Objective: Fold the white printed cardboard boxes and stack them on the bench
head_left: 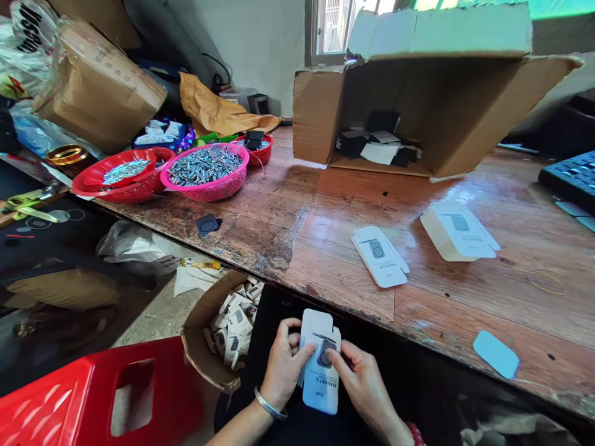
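Observation:
A flat white printed carton (320, 387) with a dark device picture and the word MAGNETIC is held over my lap, below the table edge. My left hand (289, 359) grips its left side, thumb on the front. On its right side my right hand (356, 371) is closed, with thumb and fingers at the printed picture. Beyond them on the table lie a few similar flat cartons (380, 257) and, farther right, a thick stack of them (458, 230).
A large open cardboard box (316, 118) stands at the back with dark and white pieces inside. Baskets of metal parts (204, 167) sit back left. Below left are a box of small filled cartons (195, 341) and a red stool (83, 396). A light blue card (495, 354) lies front right.

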Demonstrator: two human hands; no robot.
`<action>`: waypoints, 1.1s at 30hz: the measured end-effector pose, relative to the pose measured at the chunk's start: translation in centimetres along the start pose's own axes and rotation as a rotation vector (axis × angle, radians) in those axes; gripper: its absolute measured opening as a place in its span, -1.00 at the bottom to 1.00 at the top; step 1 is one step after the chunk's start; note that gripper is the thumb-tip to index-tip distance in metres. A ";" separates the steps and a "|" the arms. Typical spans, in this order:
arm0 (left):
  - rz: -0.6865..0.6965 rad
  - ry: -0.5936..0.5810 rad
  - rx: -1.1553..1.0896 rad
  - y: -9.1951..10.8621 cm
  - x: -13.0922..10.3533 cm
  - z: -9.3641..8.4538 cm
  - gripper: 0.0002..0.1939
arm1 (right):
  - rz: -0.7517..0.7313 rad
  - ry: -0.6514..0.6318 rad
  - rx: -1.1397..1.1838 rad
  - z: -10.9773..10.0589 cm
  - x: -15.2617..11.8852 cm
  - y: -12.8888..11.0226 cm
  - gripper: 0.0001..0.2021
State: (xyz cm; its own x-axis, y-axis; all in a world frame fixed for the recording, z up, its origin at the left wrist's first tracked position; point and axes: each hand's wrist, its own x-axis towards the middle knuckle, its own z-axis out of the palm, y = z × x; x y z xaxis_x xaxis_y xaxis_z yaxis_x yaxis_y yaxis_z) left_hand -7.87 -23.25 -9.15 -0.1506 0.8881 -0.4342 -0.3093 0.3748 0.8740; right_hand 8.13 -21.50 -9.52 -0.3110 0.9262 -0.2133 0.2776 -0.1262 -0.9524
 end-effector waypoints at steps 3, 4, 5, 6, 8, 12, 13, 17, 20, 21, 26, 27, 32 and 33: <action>0.025 0.016 -0.035 -0.1 -0.4 0.0 -0.36 | 0.015 0.104 0.259 -0.1 -0.1 -0.3 -0.63; 0.026 -0.008 -0.034 -0.2 -0.4 -0.1 -0.36 | 0.006 0.137 0.320 -0.3 -0.1 -0.5 -0.59; 0.026 -0.038 -0.030 -0.3 -0.5 -0.2 -0.36 | -0.002 0.158 0.356 -0.4 -0.2 -0.6 -0.58; 0.026 -0.066 -0.026 -0.5 -0.6 -0.4 -0.37 | -0.005 0.159 0.370 -0.6 -0.3 -0.6 -0.60; 0.035 -0.098 -0.018 -1.0 -0.7 -0.7 -0.38 | 0.014 0.128 0.373 -0.9 -0.4 -0.4 -0.64; 0.078 -0.119 0.042 -1.6 -1.3 -1.4 -0.37 | 0.098 0.079 0.391 -1.0 -0.7 0.2 -0.58; 0.093 -0.132 0.064 -1.6 -1.5 -1.5 -0.37 | 0.108 0.069 0.394 -1.0 -0.7 0.3 -0.56; 0.157 -0.219 0.179 -1.5 -2.6 -1.9 -0.40 | 0.104 0.048 0.350 -0.9 -0.8 0.2 -0.57; 0.180 -0.250 0.277 -1.4 -3.1 -2.3 -0.47 | 0.060 0.038 0.270 -0.9 -1.2 -0.1 -0.65; 0.186 -0.251 0.305 -1.4 -3.2 -2.4 -0.51 | 0.033 0.023 0.233 -1.0 -1.3 -0.2 -0.67; 0.283 -0.177 0.538 -0.6 -3.4 -3.0 -0.70 | -0.167 -0.104 0.048 -1.3 -2.0 -1.2 -0.67; 0.291 -0.164 0.572 -0.3 -3.4 -3.0 -0.68 | -0.190 -0.120 0.036 -1.3 -2.0 -1.4 -0.66; 0.241 -0.174 0.522 0.6 -3.4 -2.3 -0.68 | -0.058 -0.059 0.169 -1.4 -1.1 -2.0 -0.78; 0.218 -0.183 0.457 0.6 -3.3 -2.2 -0.71 | -0.013 -0.061 0.209 -1.6 -0.8 -2.1 -0.74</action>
State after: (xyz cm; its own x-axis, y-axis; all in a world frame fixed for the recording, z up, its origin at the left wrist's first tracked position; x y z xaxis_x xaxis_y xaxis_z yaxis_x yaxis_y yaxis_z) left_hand -9.58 -26.56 -7.69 0.0133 0.9749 -0.2223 0.1573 0.2175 0.9633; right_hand 9.21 -21.40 -7.05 -0.3699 0.9056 -0.2076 0.0807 -0.1913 -0.9782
